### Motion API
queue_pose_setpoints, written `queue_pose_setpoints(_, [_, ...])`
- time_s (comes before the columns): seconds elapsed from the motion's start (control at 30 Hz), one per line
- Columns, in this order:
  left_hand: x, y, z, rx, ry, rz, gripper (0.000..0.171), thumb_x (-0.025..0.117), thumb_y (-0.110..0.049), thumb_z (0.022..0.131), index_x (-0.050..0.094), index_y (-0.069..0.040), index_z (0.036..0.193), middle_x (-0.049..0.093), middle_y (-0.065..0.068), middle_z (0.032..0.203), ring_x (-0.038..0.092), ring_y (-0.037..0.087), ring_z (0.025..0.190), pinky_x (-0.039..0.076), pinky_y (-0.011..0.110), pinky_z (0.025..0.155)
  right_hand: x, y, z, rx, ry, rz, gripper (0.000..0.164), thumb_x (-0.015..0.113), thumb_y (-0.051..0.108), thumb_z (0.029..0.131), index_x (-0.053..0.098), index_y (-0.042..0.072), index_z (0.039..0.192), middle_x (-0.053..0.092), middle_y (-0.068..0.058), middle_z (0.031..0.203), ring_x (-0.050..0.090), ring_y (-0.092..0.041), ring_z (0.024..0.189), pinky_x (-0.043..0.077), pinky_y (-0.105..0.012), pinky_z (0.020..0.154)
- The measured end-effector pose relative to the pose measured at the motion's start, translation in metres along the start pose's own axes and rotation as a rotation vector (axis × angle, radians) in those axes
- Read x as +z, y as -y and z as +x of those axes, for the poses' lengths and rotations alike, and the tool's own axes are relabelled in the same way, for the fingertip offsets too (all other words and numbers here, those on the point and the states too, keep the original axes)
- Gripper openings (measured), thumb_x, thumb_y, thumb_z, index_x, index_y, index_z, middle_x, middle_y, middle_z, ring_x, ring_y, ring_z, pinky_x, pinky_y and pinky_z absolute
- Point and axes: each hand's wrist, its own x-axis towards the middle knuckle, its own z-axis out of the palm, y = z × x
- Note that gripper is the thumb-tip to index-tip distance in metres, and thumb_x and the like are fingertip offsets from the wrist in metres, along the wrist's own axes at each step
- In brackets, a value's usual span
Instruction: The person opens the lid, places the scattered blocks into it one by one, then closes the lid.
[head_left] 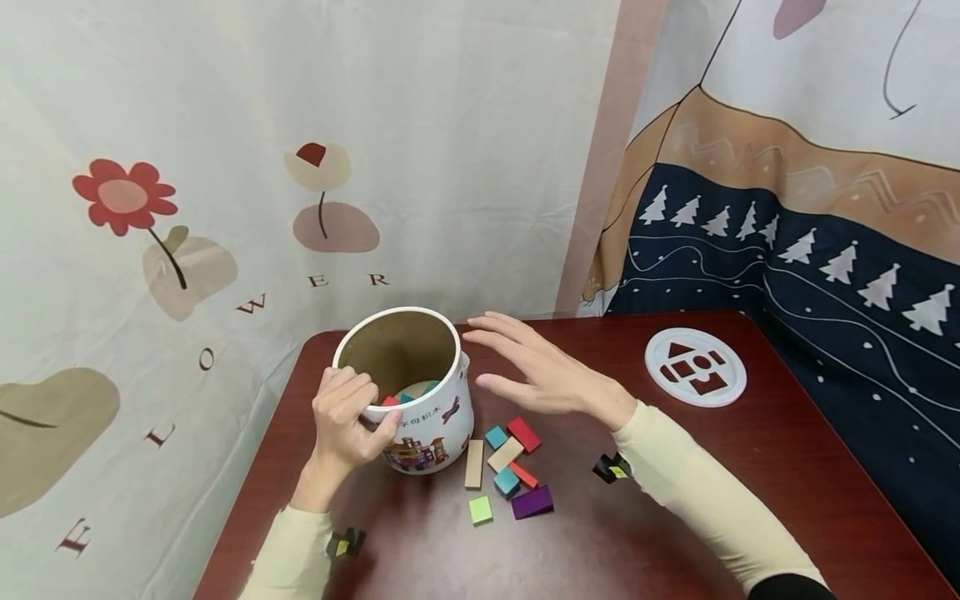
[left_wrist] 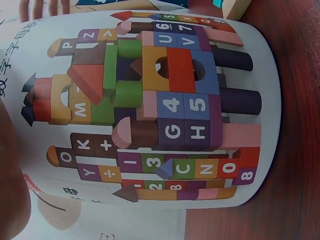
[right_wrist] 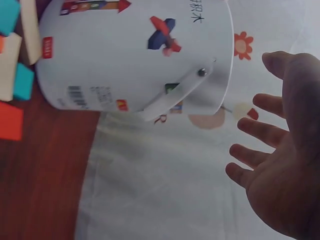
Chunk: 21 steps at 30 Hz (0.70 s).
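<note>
A white bucket (head_left: 431, 433) printed with a block castle stands slightly tilted on the table, with a few colored blocks (head_left: 408, 395) visible inside. My left hand (head_left: 347, 417) grips its near-left rim, fingers over the edge and thumb on the outside. To the right of the rim, my right hand (head_left: 543, 367) is held in the air with fingers spread and extended, holding nothing; the right wrist view shows it apart from the bucket (right_wrist: 135, 55). In front of the bucket lie loose blocks: a red block (head_left: 523, 434), a purple block (head_left: 532, 502), a green block (head_left: 481, 510) and several others.
A white disc with shaped cutouts (head_left: 656, 379) lies at the table's back right. The dark red table (head_left: 600, 550) meets a printed curtain (head_left: 480, 167) at the back. Small black wrist devices (head_left: 611, 468) show beside both forearms.
</note>
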Motion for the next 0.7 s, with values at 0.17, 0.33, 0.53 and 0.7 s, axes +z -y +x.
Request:
queue_pose_setpoints(0.17, [0.001,0.001,0.002,0.004,0.001,-0.002,0.040,0.059,-0.032,0.073,0.032,-0.011,0.052,0.022,-0.002,0.053,0.021,0.018,0.050,0.022,0.040,0.055,0.003,-0.010,-0.025,0.008,-0.020,-0.002,0.062,0.067,0.037,0.097,0.051,0.014,0.152,0.038,-0.004,0.160,0.026,-0.024,0.148,0.031,-0.049,0.116])
queue_pose_setpoints(0.33, [0.002,0.002,0.002,0.004,0.000,0.000,0.040,0.059,-0.033,0.073,0.032,-0.011,0.052,0.021,-0.003,0.053,0.021,0.018,0.050,0.022,0.040,0.055,0.014,-0.020,-0.046,0.041,-0.002,-0.008,0.064,0.070,0.035,0.094,0.051,0.014,0.151,0.038,-0.003,0.160,0.027,-0.024,0.148,0.032,-0.050,0.116])
queue_pose_setpoints(0.53, [0.001,0.001,0.001,0.004,-0.002,-0.003,0.040,0.059,-0.033,0.073,0.032,-0.012,0.052,0.022,-0.003,0.053,0.021,0.018,0.050,0.022,0.040,0.055,0.035,-0.029,-0.066,0.092,0.072,-0.052,0.068,0.068,0.040,0.094,0.048,0.014,0.154,0.039,-0.005,0.160,0.023,-0.025,0.149,0.028,-0.054,0.117])
queue_pose_setpoints(0.7, [0.001,0.001,0.001,0.003,-0.002,-0.004,0.041,0.059,-0.033,0.074,0.032,-0.012,0.052,0.022,-0.002,0.052,0.021,0.018,0.050,0.022,0.040,0.055,0.052,-0.034,-0.077,0.111,0.134,-0.083,0.070,0.067,0.042,0.094,0.048,0.012,0.154,0.041,-0.009,0.159,0.021,-0.026,0.149,0.027,-0.056,0.117])
